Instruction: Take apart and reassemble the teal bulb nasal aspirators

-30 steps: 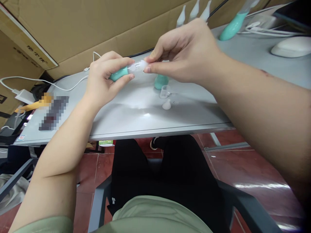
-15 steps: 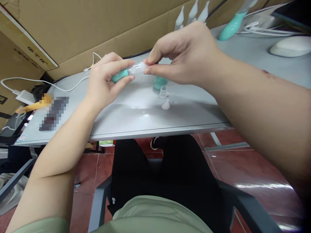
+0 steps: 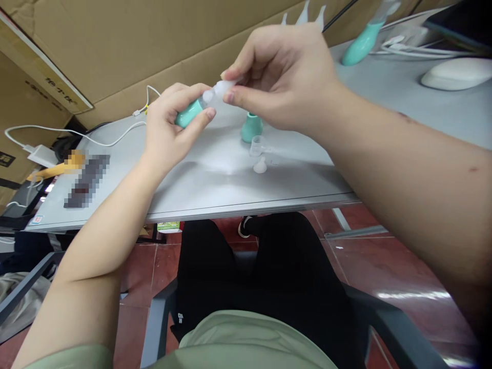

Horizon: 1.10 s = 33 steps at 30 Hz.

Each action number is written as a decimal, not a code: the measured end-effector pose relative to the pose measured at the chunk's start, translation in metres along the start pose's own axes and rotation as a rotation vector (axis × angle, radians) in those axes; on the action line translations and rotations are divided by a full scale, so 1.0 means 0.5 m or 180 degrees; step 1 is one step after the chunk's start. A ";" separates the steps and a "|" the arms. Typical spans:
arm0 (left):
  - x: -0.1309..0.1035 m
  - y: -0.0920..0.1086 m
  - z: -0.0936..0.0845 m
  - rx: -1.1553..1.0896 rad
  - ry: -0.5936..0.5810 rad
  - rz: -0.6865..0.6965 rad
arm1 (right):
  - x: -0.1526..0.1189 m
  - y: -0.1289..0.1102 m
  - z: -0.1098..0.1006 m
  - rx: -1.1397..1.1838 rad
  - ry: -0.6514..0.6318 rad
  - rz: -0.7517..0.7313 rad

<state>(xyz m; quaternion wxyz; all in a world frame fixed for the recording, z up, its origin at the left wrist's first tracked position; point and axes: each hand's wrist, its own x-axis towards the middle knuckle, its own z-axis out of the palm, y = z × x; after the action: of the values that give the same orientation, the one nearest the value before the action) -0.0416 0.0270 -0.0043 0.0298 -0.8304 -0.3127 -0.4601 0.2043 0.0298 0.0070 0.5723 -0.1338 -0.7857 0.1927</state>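
Note:
My left hand point(image 3: 175, 115) is closed around the teal bulb point(image 3: 189, 114) of a nasal aspirator, thumb along its near side. A short clear part point(image 3: 208, 96) juts from the bulb toward the right. Thumb and finger of my right hand point(image 3: 282, 77) pinch a whitish soft tip point(image 3: 222, 88) at that end; whether it is seated there I cannot tell. Below my right hand stands a separate teal bulb point(image 3: 251, 128), its top partly covered by the hand. A clear cup-like piece point(image 3: 257, 146) and a small white cone-shaped tip point(image 3: 260, 165) lie in front of it.
Behind my right hand several white pointed tips point(image 3: 303, 14) rise. Another teal aspirator point(image 3: 363, 43) and a white mouse point(image 3: 457, 73) are at the right. A white cable point(image 3: 115, 138), charger point(image 3: 43, 155) and blurred dark object point(image 3: 87, 180) lie left. Cardboard point(image 3: 154, 46) walls the back.
My right hand has risen slightly, and the whitish tip with the aspirator's end is now tilted further upward. More of the standing teal bulb shows. The view has shifted a little.

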 end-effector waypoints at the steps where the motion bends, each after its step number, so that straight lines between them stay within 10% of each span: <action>1: 0.002 0.002 -0.001 -0.0036 -0.0030 -0.0041 | 0.002 0.005 0.001 -0.0032 0.0027 -0.0048; 12: 0.003 -0.021 0.023 -0.0921 -0.0333 -0.0517 | -0.003 0.001 -0.011 -0.0445 -0.0241 0.0159; 23: 0.007 -0.104 0.082 0.0170 0.0262 -0.0549 | 0.003 -0.008 -0.011 -0.0822 -0.0132 0.0136; 28: -0.007 -0.165 0.107 0.0199 -0.0125 -0.0260 | 0.003 -0.011 -0.015 -0.0930 -0.0139 0.0196; 33: -0.019 -0.142 0.082 0.0232 -0.0288 -0.0342 | 0.007 -0.021 -0.029 -0.1054 -0.0193 0.0472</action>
<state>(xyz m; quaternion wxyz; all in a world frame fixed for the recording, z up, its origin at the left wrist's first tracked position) -0.0532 0.0930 -0.0522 0.0211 -0.8308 -0.3745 -0.4113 0.2173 0.0242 0.0189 0.5027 -0.2780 -0.8116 0.1063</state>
